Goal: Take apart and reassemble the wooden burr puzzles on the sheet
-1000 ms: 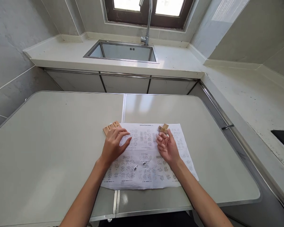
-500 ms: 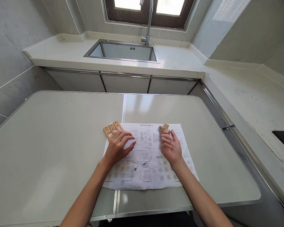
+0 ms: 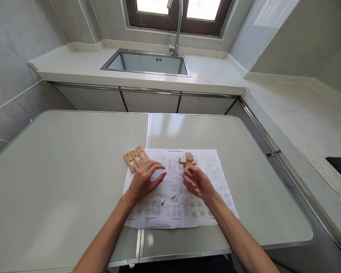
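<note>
A cross-shaped wooden block piece [image 3: 188, 160] is held up over the sheet in the fingertips of my right hand [image 3: 195, 182]. My left hand [image 3: 146, 178] hovers at the left side of the printed sheet [image 3: 176, 222], thumb and fingers apart, with nothing between them. Just behind it, flat wooden pieces with slots and numbers [image 3: 135, 158] lie side by side at the sheet's upper left corner. Small dark and silvery bits [image 3: 163, 203] rest on the lower middle of the paper.
The sheet lies on a pale folding table [image 3: 74, 170] with a metal seam down its middle. Beyond the table's far edge is a white counter [image 3: 210, 77] with a sink [image 3: 147, 62] and a tap [image 3: 176, 47]. Another counter [image 3: 309, 125] runs along the right.
My right hand has moved left and turned, bringing the wooden piece toward the middle of the sheet. My left hand has shifted slightly right.
</note>
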Motion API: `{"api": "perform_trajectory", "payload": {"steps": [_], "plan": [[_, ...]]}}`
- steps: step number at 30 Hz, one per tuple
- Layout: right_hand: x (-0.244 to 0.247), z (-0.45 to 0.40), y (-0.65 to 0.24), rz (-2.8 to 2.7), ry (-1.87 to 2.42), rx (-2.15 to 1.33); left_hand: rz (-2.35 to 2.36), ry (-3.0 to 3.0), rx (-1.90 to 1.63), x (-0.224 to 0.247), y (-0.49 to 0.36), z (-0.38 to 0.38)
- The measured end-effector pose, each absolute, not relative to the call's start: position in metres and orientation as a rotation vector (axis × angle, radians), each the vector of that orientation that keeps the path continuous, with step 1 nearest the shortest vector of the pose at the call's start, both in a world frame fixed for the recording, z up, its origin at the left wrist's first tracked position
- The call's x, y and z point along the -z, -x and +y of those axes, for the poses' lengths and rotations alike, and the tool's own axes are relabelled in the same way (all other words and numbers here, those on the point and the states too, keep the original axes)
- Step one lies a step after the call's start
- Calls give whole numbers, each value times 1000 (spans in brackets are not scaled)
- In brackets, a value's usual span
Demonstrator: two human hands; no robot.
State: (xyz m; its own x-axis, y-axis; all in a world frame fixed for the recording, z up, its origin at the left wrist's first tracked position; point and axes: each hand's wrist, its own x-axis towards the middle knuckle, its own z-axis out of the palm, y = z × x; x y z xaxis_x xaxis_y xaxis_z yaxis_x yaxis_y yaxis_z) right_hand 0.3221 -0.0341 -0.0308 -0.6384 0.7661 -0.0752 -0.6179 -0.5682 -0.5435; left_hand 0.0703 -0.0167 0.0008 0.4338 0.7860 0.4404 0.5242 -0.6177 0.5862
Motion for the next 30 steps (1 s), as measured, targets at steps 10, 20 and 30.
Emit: {"api": "perform_trajectory", "payload": {"steps": [10, 20, 30], "plan": [[24, -48, -307, -986, 385, -2468, 736, -1559, -678, -5, -78, -26], [30, -48, -306, -1040, 443, -2377, 661, -1369, -724, 0, -80, -25], [24, -48, -306, -1103, 444, -2355, 715, -1392, -727, 0, -76, -22]]}}
